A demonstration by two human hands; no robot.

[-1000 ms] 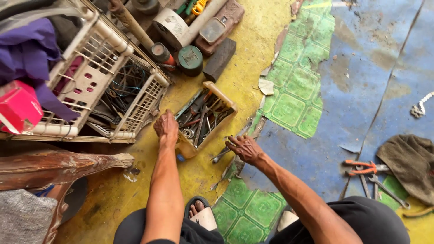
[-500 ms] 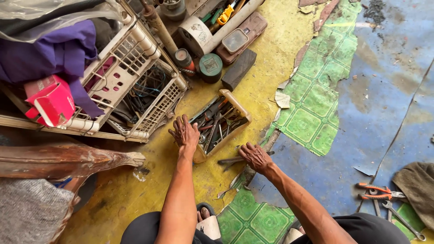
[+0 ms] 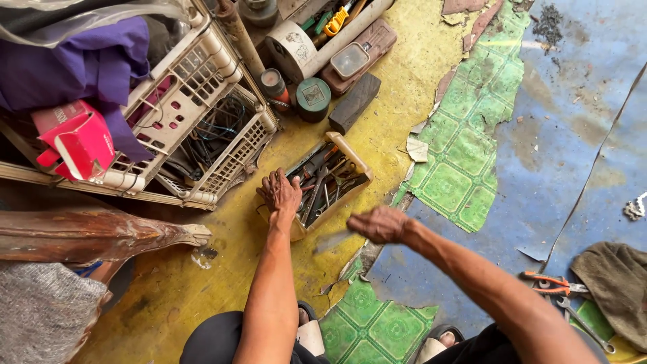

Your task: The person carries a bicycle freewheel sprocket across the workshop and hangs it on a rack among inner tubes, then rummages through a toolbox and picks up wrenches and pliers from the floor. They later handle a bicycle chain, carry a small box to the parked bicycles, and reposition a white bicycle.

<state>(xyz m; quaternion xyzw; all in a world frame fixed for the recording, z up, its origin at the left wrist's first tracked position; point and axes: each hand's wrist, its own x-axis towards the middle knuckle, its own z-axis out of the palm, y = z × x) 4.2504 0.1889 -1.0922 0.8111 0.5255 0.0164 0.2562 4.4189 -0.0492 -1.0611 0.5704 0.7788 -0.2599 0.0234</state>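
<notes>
Fingers (image 3: 275, 191) of my left hand (image 3: 280, 195) rest curled on the tool tray (image 3: 360, 164) rim; its long axis runs toward 1 o'clock; right hand (image 3: 381, 224) blurred, grip indeterminate.

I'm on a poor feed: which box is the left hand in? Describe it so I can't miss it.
Start at the white plastic crate of cables, upper left on the yellow floor. Just to its right lies a small open tan tool tray full of metal hand tools, the left hand resting on its near end. Unlike the crate, it is shallow and solid-walled.
</notes>
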